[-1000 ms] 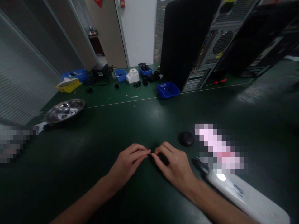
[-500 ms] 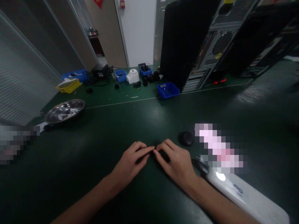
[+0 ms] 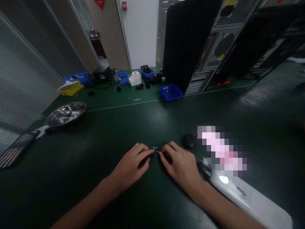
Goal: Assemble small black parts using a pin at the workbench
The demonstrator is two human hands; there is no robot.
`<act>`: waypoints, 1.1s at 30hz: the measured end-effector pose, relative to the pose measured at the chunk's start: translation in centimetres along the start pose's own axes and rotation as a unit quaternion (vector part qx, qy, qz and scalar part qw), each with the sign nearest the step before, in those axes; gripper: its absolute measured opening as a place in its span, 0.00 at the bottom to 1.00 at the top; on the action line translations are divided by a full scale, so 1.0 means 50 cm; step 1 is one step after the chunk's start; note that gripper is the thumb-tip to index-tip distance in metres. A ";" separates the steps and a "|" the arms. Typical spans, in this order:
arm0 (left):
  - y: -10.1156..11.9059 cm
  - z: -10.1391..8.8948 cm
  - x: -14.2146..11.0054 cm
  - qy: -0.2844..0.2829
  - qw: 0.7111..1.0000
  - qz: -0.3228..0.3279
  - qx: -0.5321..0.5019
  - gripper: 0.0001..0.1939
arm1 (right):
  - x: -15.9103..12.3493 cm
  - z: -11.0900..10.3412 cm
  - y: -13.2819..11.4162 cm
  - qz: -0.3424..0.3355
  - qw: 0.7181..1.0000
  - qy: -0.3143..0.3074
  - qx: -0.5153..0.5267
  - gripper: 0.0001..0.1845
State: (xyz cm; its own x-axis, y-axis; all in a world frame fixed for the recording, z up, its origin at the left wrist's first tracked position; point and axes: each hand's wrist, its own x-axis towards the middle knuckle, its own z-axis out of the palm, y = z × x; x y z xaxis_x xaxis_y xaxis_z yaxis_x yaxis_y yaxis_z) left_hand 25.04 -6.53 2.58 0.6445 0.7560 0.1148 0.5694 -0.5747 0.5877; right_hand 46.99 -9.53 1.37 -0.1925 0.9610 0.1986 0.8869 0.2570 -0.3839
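A tiny green piece, like a small circuit board [image 3: 155, 147], lies on the dark green table between my hands. My left hand [image 3: 133, 162] rests beside it, its index finger stretched to the piece's near edge and its thumb held apart below. Just to the right, my right hand [image 3: 179, 160] has thumb and index finger pinched together. A thin, light-coloured sliver [image 3: 157, 151] sticks out from that pinch towards the left fingertip. It is too small to name, and the right palm hides whatever is under it.
A black computer mouse-like object [image 3: 190, 141] sits right of my right hand. Beyond my right forearm lies a long white case marked 8 [image 3: 252, 197]. A blue bin [image 3: 170, 92], a metal bowl [image 3: 53, 118] and a tall black computer case [image 3: 188, 41] stand farther back.
My left thumb and index finger, pinched together a second ago, have parted. Both hands have shifted slightly, and the green piece now shows between them.
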 end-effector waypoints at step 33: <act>-0.329 -0.250 -0.133 0.064 0.907 -0.346 0.232 0.21 | -0.001 0.003 -0.004 0.047 0.996 0.015 0.079 0.12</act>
State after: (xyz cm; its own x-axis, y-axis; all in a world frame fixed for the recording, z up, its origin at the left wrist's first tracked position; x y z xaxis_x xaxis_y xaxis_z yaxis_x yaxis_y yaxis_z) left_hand 5.01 1.82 2.18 0.0030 0.9991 -0.0430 0.9874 0.0039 0.1580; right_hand 46.78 -9.62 1.31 -0.0975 0.9785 0.1819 0.8228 0.1821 -0.5384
